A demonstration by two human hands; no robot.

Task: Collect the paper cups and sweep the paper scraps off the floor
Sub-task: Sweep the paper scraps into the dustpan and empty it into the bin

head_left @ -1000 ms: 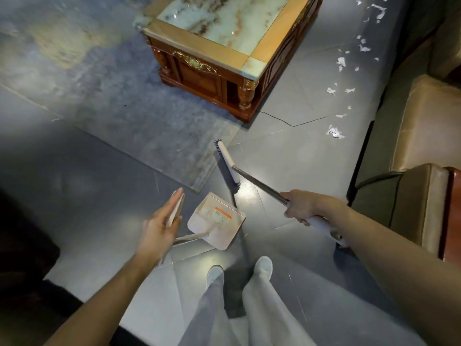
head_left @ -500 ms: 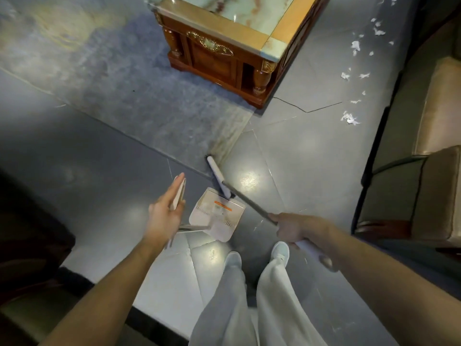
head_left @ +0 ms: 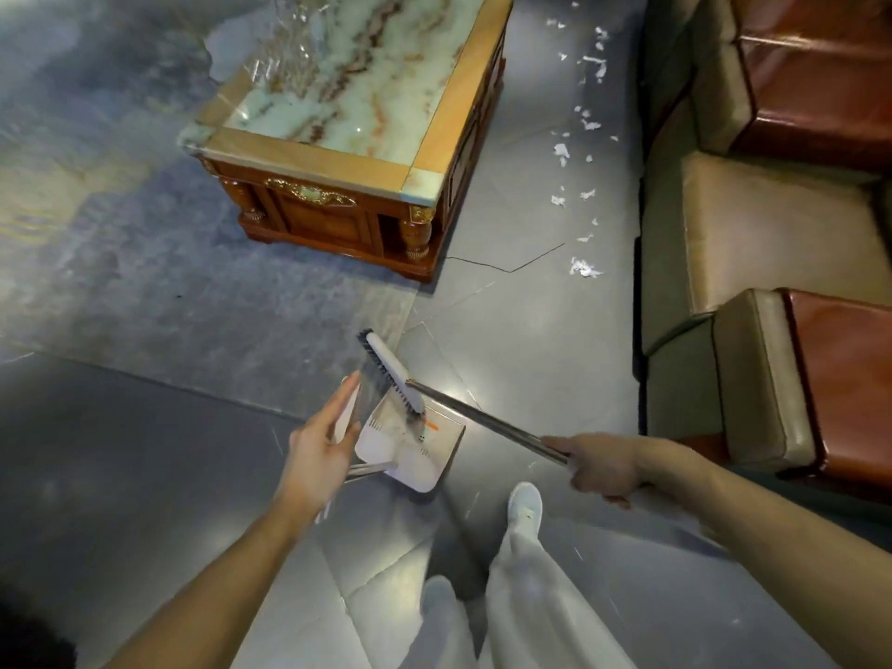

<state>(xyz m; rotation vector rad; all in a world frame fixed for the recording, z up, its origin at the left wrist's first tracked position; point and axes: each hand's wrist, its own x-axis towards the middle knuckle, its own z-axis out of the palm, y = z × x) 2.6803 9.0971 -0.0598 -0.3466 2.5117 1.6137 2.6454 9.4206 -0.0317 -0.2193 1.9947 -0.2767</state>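
My right hand point(head_left: 598, 463) grips the metal shaft of a broom. Its white head with dark bristles point(head_left: 390, 373) hovers over the back edge of a white dustpan point(head_left: 410, 449) on the grey floor in front of my feet. My left hand point(head_left: 318, 441) holds the dustpan's white upright handle point(head_left: 345, 417) between thumb and straight fingers. White paper scraps point(head_left: 583, 268) lie scattered along the floor strip between the table and the sofa, well ahead of the broom. No paper cups are in view.
A wooden coffee table with a marble top point(head_left: 309, 152) stands ahead on a grey-blue rug point(head_left: 159, 292). A brown and olive leather sofa point(head_left: 753, 243) lines the right side. My white shoes point(head_left: 525, 507) stand just behind the dustpan.
The broom head has swung from the floor ahead back over the dustpan. My left hand keeps hold of the dustpan handle. My view has shifted, so the table looks nearer.
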